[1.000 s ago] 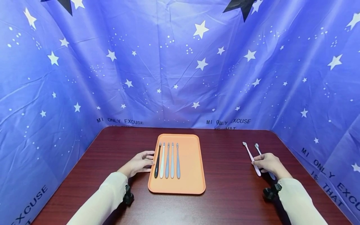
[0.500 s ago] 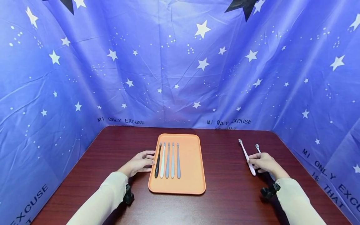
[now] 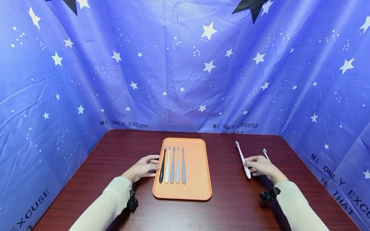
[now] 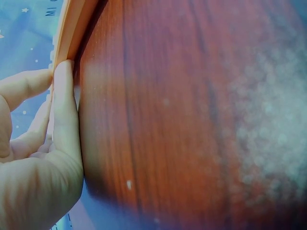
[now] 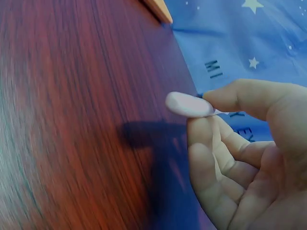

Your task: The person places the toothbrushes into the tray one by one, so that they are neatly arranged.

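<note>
An orange tray (image 3: 196, 166) lies on the table, with several toothbrushes side by side on its left half. The black toothbrush (image 3: 162, 166) is outermost, beside a white toothbrush (image 3: 167, 166) and grey-blue ones. My left hand (image 3: 143, 166) touches the tray's left rim with fairly straight fingers; the left wrist view shows fingertips against the rim (image 4: 72, 33). Right of the tray, my right hand (image 3: 261, 166) pinches a pale pink toothbrush (image 3: 242, 157) by its handle, bristle head pointing away. Its rounded handle end (image 5: 187, 104) shows between thumb and finger in the right wrist view, raised above the table.
Another toothbrush (image 3: 266, 154) lies behind my right hand, which partly hides it. Dark red wooden table (image 3: 225, 189) surrounds the tray. Blue star-printed cloth (image 3: 173, 73) hangs along the table's back and sides.
My right hand has moved left with the pink toothbrush, away from the other toothbrush and towards the tray. My left hand and the tray have stayed in place.
</note>
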{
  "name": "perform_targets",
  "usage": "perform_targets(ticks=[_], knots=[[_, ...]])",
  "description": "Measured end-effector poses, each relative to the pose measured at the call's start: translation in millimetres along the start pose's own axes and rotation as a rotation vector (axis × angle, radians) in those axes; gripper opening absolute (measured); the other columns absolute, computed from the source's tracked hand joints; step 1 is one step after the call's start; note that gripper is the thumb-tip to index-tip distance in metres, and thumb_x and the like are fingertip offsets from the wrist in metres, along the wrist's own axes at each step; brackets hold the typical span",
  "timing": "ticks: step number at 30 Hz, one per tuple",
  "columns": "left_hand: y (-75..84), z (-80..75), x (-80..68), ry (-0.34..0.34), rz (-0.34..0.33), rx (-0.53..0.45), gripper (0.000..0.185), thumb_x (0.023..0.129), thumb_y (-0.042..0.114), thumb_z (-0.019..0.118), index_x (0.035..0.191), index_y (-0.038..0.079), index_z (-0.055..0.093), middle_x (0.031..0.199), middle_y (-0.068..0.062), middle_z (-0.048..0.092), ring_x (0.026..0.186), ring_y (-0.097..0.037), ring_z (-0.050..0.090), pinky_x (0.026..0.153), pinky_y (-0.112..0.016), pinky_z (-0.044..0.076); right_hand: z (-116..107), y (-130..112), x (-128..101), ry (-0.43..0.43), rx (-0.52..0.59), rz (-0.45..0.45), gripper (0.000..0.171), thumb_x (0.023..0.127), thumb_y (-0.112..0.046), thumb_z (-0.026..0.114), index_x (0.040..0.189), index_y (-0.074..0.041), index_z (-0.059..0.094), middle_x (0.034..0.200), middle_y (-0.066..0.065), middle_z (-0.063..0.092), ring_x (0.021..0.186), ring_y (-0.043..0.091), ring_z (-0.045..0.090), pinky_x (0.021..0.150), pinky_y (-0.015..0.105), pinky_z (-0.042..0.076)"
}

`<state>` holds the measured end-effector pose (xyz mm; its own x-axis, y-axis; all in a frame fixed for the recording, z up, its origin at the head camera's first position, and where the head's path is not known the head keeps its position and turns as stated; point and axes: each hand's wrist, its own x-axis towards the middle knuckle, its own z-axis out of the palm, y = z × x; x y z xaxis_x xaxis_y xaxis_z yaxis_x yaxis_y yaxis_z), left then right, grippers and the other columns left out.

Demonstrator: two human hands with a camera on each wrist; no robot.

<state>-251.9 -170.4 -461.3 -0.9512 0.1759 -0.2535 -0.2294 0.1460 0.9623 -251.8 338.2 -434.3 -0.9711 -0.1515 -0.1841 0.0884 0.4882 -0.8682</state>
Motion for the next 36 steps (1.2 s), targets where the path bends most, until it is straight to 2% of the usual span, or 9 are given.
perform_targets(ticks=[12,21,36], knots=[[-0.6,1.0,0.6,-0.002,0.002,0.003,0.059,0.090,-0.003,0.067,0.145,0.004,0.048,0.125,-0.018,0.056,0.096,-0.022,0.066,0.079,-0.042,0.060,27.4,-19.6,10.3,-0.079,0.144,-0.049,0.045,0.094,-0.012,0.063,0.126,0.017,0.052,0.088,0.002,0.062,0.072,0.013,0.064,0.062,0.027,0.057],[-1.1,-3.8,0.6,-0.008,0.005,0.006,0.061,0.090,-0.002,0.068,0.147,0.004,0.046,0.129,-0.019,0.054,0.099,-0.023,0.066,0.082,-0.042,0.059,56.3,-36.8,19.8,-0.145,0.181,-0.091,0.049,0.095,-0.014,0.063,0.129,0.018,0.048,0.090,0.005,0.059,0.073,0.012,0.061,0.070,0.030,0.059],[-1.0,-2.2,0.3,-0.026,0.010,0.009,0.061,0.091,-0.001,0.068,0.148,0.004,0.045,0.128,-0.020,0.053,0.100,-0.023,0.065,0.083,-0.043,0.059,108.8,-63.7,24.0,-0.245,0.200,-0.112,0.045,0.093,-0.014,0.065,0.125,0.016,0.052,0.084,0.007,0.065,0.070,0.014,0.064,0.063,0.027,0.058]])
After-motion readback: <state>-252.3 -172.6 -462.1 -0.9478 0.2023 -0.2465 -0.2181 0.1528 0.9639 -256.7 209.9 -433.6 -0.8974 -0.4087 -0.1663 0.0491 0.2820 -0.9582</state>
